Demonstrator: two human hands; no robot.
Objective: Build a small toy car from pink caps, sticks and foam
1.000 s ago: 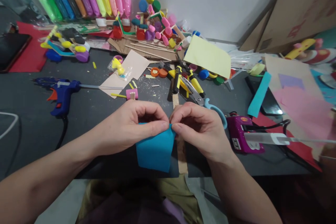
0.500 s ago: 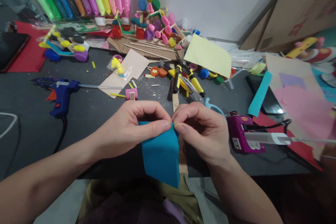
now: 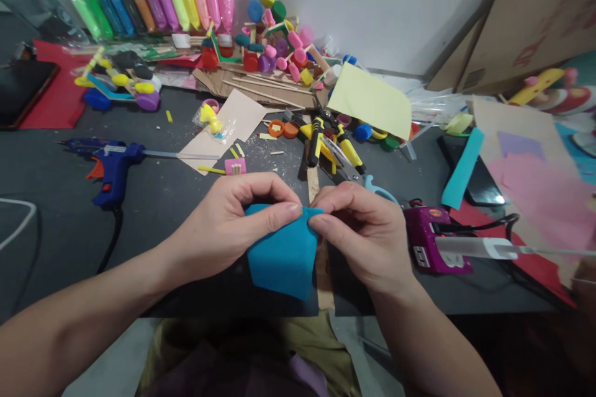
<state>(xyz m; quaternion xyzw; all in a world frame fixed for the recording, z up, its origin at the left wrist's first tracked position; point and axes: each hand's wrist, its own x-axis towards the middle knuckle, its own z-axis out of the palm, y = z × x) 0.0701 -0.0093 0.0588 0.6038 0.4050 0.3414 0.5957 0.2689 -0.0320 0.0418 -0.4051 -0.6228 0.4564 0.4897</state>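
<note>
A blue foam sheet (image 3: pixel 282 255) hangs over the near edge of the dark table (image 3: pixel 56 211). My left hand (image 3: pixel 233 226) pinches its top edge between thumb and fingers. My right hand (image 3: pixel 363 229) pinches the same edge at its right corner, fingertips almost meeting the left hand's. The sheet curves and bulges below both hands. A wooden stick (image 3: pixel 321 267) lies on the table just behind the sheet.
A blue glue gun (image 3: pixel 109 164) lies at left, a purple glue gun (image 3: pixel 433 236) at right. Yellow-handled pliers (image 3: pixel 326 139) and scissors (image 3: pixel 372 185) sit just beyond my hands. Coloured clay tubes (image 3: pixel 153 6), bottle caps, sticks, yellow paper (image 3: pixel 370 99) and cardboard crowd the back.
The blue sheet has been pulled up and curled; its lower edge rose from below the table edge, and my pinching fingers shifted slightly upward.
</note>
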